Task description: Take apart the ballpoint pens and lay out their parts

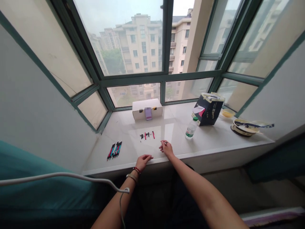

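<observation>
My left hand (143, 161) rests at the front edge of the white windowsill (176, 149), fingers stretched to the right with nothing visible in them. Close by on the right, my right hand (166, 148) lies over the sill with its fingers loosely bent and apart, a ring on one finger. Beyond both hands lies a small group of black and clear pen parts (147, 135), among them a red pen barrel (145, 136) and another red barrel (153, 135). Left of my hands, several assembled pens (114, 150) in red, teal and black lie side by side.
A white box (138, 114) with a purple pack (148, 114) against its front stands by the window. To the right are a water bottle (191, 128), a dark carton (208, 109), a shallow yellow dish (228, 113) and a food bowl (244, 128). A white cable (71, 175) crosses at lower left.
</observation>
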A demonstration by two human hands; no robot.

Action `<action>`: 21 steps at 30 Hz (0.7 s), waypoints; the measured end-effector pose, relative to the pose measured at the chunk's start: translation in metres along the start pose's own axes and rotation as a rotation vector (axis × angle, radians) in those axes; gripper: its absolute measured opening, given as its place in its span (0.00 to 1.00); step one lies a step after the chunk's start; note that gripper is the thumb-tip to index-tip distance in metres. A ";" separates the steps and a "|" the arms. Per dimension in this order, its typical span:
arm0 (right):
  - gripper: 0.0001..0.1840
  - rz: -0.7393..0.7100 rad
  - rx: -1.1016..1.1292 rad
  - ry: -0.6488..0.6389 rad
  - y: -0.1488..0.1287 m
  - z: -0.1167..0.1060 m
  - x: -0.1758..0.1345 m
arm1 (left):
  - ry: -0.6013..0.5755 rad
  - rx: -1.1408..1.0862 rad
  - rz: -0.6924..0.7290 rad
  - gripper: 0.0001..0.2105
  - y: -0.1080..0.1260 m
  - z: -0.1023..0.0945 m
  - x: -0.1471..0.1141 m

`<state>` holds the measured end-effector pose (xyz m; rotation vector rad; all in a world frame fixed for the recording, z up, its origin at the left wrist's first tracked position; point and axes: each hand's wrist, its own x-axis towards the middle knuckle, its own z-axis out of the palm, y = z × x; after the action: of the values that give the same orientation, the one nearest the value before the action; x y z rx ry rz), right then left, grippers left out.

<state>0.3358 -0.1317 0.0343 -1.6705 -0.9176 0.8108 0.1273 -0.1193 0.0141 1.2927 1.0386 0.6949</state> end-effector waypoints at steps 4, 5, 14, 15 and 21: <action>0.17 -0.368 -0.542 0.053 0.002 -0.027 0.014 | 0.007 -0.025 -0.026 0.23 0.000 0.002 -0.001; 0.19 -0.406 -0.659 0.065 0.005 -0.031 0.017 | 0.012 -0.038 -0.032 0.23 -0.001 0.003 -0.001; 0.23 -0.424 -1.017 0.081 0.031 -0.037 0.023 | 0.181 0.221 -0.085 0.18 0.006 -0.024 0.012; 0.23 -0.421 -1.019 0.076 0.031 -0.037 0.023 | 0.203 0.323 -0.080 0.17 0.012 -0.034 0.017; 0.24 -0.386 -1.020 0.053 0.027 -0.038 0.025 | 0.243 1.014 0.002 0.08 0.057 -0.094 0.065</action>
<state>0.3852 -0.1321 0.0157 -2.2123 -1.7135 -0.0232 0.0759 -0.0114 0.0592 2.0935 1.6928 0.3033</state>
